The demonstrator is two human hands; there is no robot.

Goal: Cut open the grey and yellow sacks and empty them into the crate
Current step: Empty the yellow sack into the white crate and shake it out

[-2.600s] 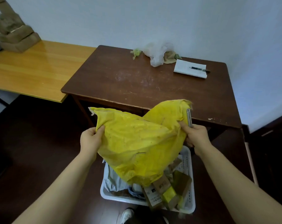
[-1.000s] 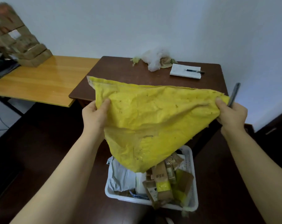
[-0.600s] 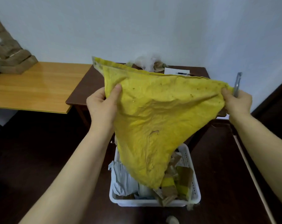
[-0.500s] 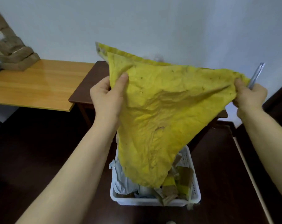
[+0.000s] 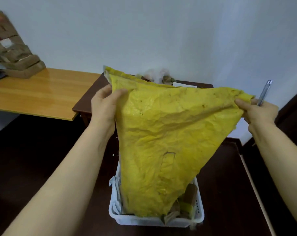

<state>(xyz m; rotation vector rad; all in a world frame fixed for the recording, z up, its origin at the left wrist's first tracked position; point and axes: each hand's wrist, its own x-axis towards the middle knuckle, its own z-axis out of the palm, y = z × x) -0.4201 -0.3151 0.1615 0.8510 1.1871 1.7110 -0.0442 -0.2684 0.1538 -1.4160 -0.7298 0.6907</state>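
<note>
Cardboard stack point(image 5: 13, 53) at ten o'clock, blurred, on light wooden table point(image 5: 42, 96). Grips upper left edge of yellow sack point(image 5: 161, 133) with left hand point(image 5: 105, 106) just left of centre, thumb laid over the front, fingers hidden behind. Holds sack spread wide across centre, taut along its top edge, narrowing downward to a low tip over white crate point(image 5: 154, 220) at six o'clock; cannot tell whether tip touches the contents. In crate, grey wrapping point(image 5: 116, 188) against left wall, brown boxes point(image 5: 190, 195) at right. Behind sack's top at twelve o'clock, crumpled white plastic point(image 5: 158, 74) on dark table point(image 5: 91, 92). Pinches sack's right corner with right hand point(image 5: 260, 113) at three o'clock, clasping in the same fist a slim metal tool point(image 5: 264, 92) pointing up toward two o'clock.
</note>
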